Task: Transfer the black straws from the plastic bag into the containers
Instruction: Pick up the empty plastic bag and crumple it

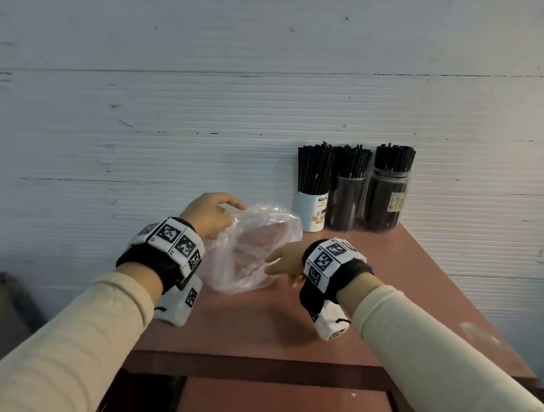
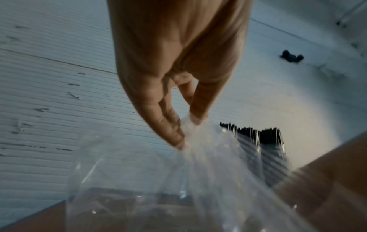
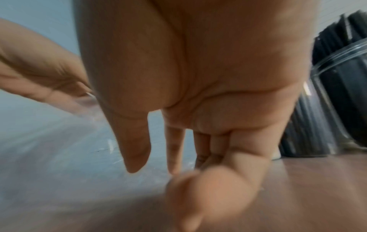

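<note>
Plastic bag (image 1: pixel 254 249) pinched at its upper edge by left hand (image 1: pixel 208 218), fingertips (image 2: pixel 179 141) gathering the film; it hangs crumpled, lower part resting on the table (image 1: pixel 398 280). No straws visible inside; looks empty. Judged very light, limp, slippery; best taken by a bunched edge. Right hand (image 1: pixel 285 258) at the bag's lower right side, fingers extended and loose, holding nothing; touching or just beside, cannot tell. Black straws (image 1: pixel 354 164) stand upright in three containers (image 1: pixel 389 204) against the wall (image 1: pixel 192 98), near the bag.
</note>
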The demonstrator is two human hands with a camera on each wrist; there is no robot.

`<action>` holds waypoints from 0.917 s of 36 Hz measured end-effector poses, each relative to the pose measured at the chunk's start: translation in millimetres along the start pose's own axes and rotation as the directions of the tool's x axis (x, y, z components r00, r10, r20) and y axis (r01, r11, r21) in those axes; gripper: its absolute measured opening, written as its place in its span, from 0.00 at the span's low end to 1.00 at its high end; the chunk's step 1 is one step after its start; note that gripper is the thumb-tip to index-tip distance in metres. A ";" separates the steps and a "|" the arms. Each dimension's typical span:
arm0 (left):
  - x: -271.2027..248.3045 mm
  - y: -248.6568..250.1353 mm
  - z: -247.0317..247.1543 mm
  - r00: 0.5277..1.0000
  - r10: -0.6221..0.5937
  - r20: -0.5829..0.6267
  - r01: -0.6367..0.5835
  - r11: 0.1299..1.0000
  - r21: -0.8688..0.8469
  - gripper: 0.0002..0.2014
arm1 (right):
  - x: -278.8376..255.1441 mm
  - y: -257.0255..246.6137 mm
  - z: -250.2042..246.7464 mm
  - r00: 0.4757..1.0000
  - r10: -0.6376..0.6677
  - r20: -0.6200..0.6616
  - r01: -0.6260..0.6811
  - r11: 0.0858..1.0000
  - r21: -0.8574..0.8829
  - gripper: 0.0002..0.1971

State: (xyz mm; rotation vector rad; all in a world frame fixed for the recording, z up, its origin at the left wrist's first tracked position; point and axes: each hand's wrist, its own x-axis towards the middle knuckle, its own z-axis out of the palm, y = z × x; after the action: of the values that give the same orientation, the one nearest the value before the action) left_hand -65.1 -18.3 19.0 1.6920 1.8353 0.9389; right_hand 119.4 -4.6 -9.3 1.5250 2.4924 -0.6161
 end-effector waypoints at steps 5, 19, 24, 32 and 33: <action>-23.1 6.1 -15.0 0.982 0.090 -0.166 -0.143 0.928 -0.343 0.16 | 2.3 11.2 3.2 0.991 0.070 -0.112 -0.044 0.974 0.221 0.28; -49.3 48.2 20.1 0.881 0.279 -0.381 -0.434 0.798 -0.419 0.23 | -59.6 0.7 -37.7 0.596 -0.189 -0.780 0.727 0.539 0.425 0.35; -59.5 68.9 52.4 0.862 0.396 -0.317 -0.499 0.774 -0.389 0.23 | -63.8 6.4 -28.3 0.536 -0.209 -0.818 0.712 0.632 0.305 0.28; -59.3 82.0 48.3 0.896 0.436 -0.087 -0.387 0.669 -0.635 0.25 | -71.8 44.6 -26.2 0.423 -0.026 -0.906 0.668 0.684 0.293 0.23; -56.5 81.2 44.0 0.905 0.392 -0.167 -0.402 0.657 -0.638 0.22 | -75.6 49.6 -28.2 0.414 -0.022 -0.910 0.661 0.694 0.284 0.22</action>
State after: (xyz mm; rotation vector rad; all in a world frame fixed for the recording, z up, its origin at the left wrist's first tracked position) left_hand 28.5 -66.2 44.9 1.6093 0.9200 1.5607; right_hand 200.8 -34.7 28.7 1.7734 3.8212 -1.0145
